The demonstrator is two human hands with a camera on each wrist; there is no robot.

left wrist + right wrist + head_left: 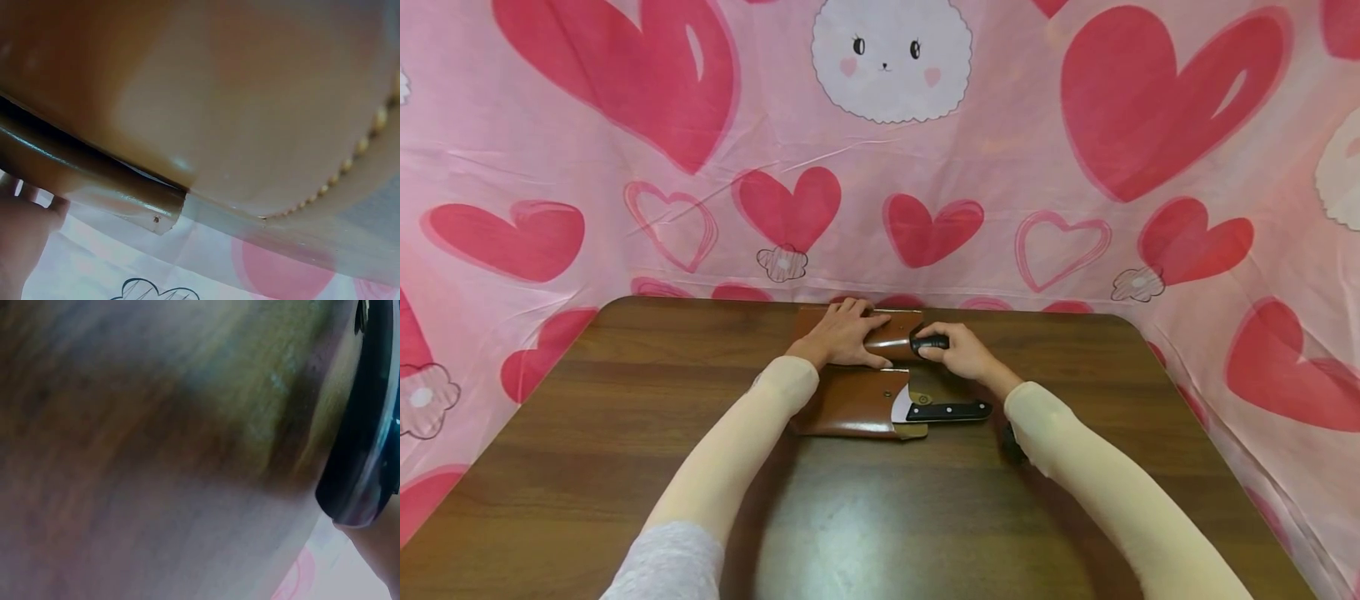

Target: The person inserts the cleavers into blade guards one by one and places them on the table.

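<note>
Two brown leather sheaths lie one behind the other on the table. My left hand [847, 335] rests on the far sheath [811, 321] with its fingers spread. At that sheath's right end my right hand [962, 350] grips a black knife handle [932, 342]; the blade is hidden. The near sheath [850, 404] holds a cleaver, whose black riveted handle [951, 412] sticks out to the right with a strip of pale blade. Brown leather [94, 62] fills much of the left wrist view, with fingers [28, 231] at its left edge.
The wooden table [587, 433] has rounded far corners. A pink cloth [865, 200] printed with hearts hangs right behind its far edge and along both sides. Beside my right forearm sits a small dark object [1011, 443].
</note>
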